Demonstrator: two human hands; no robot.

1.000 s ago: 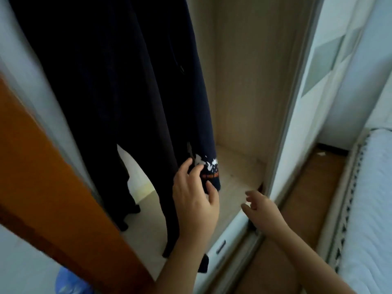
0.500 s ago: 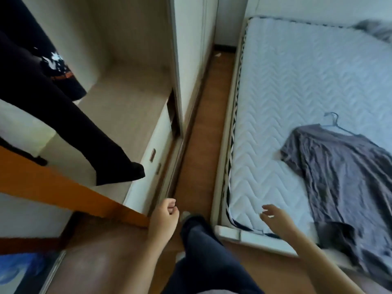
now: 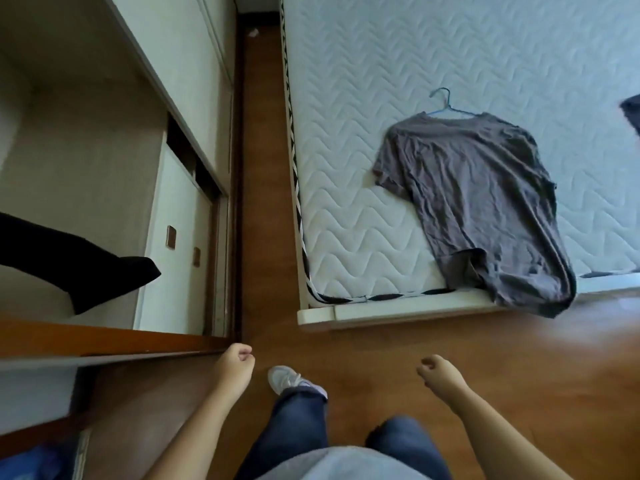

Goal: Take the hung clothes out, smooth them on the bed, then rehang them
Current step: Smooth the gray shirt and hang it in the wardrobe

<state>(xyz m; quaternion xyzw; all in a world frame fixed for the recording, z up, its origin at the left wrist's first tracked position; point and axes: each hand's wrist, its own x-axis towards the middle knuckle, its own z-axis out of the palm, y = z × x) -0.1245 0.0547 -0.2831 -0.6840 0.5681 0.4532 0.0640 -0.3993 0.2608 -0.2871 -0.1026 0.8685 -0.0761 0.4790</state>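
A grey T-shirt [image 3: 474, 202] lies flat on the white quilted mattress [image 3: 346, 220], still on a blue wire hanger [image 3: 446, 105]; its hem droops over the bed's foot edge. A dark garment [image 3: 79, 265] hangs inside the open wardrobe [image 3: 86, 161] at the left. My left hand [image 3: 233, 367] is curled into a loose fist above the floor, holding nothing. My right hand [image 3: 441, 374] hangs loosely curled, fingers slightly apart, empty, well short of the bed.
A brown wooden door edge [image 3: 104, 341] juts in at the left. A narrow strip of wooden floor [image 3: 259, 168] runs between wardrobe and bed. Another dark cloth [image 3: 632, 112] shows at the right edge of the mattress. My shoe [image 3: 287, 379] and jeans are below.
My left hand has let go of the dark garment in the wardrobe. My view has swung right and down to the bed, and both hands have dropped low and empty.
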